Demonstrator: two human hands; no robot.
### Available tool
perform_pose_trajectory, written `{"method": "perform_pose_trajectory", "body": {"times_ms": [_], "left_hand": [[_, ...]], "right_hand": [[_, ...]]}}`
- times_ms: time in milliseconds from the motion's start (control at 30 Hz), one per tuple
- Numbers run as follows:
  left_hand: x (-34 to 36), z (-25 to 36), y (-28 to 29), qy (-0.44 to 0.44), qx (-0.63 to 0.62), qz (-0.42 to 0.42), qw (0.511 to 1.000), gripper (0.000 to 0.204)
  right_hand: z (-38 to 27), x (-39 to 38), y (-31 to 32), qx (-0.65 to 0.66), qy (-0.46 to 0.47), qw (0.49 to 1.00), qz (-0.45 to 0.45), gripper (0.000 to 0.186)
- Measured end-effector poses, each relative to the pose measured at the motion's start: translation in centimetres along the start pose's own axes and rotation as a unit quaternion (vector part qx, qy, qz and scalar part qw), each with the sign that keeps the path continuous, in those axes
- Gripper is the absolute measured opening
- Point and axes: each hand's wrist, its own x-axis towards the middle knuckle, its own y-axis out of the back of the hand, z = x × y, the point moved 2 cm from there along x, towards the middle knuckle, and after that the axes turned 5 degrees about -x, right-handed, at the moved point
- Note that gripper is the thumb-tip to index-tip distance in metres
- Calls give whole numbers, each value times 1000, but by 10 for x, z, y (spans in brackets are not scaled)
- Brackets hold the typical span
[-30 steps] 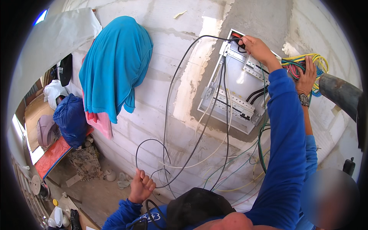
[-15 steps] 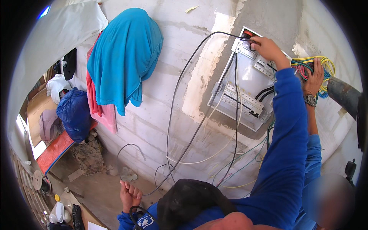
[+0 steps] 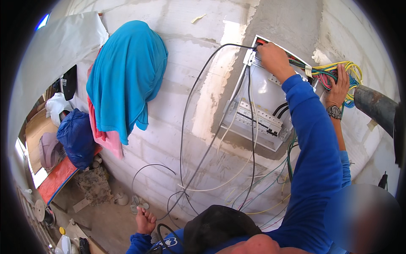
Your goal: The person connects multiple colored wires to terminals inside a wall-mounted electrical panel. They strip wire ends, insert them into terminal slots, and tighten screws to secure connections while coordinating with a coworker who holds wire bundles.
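An open white electrical panel box (image 3: 277, 146) is set in the wall, with rows of white breakers (image 3: 260, 116) inside. My right hand (image 3: 274, 58) is at the box's upper end, its fingers closed round a black cable (image 3: 198, 78) by the top opening; the fingertips are partly hidden. That cable arcs out left and down the wall. Low at the left, my left hand (image 3: 146, 220) is closed, with a dark cable passing into its curled fingers. A co-worker's hand (image 3: 337, 86) with a wristwatch presses on bundled coloured wires (image 3: 353, 72) right of the box.
A thick dark pipe (image 3: 374, 103) juts in at the right beside the wires. Blue cloth (image 3: 129, 72) hangs on the wall at the left. Below it are a blue bag (image 3: 77, 137) and an orange board (image 3: 57, 178). Loose wires (image 3: 270, 182) dangle under the box.
The view has shifted, so the panel sits further left and lower. My right hand has moved deeper to the box's top opening. Green wires and a pale tag now show beside it.
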Motion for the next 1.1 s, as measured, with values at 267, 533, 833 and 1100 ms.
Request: {"method": "perform_pose_trajectory", "body": {"times_ms": [267, 533, 833, 1100], "left_hand": [[-3, -11, 33, 7, -47, 5, 999, 45], [7, -21, 54, 35, -1, 32, 999, 48], [19, -21, 68, 0, 5, 108, 994, 46], [26, -32, 80, 6, -17, 71, 997, 45]], "right_hand": [[12, -39, 18, -5, -45, 998, 44, 15], [2, -25, 5, -27, -104, 990, 92, 18], [3, -28, 5, -42, -99, 992, 71, 38], [6, -15, 10, -49, -87, 976, 195, 71]]}}
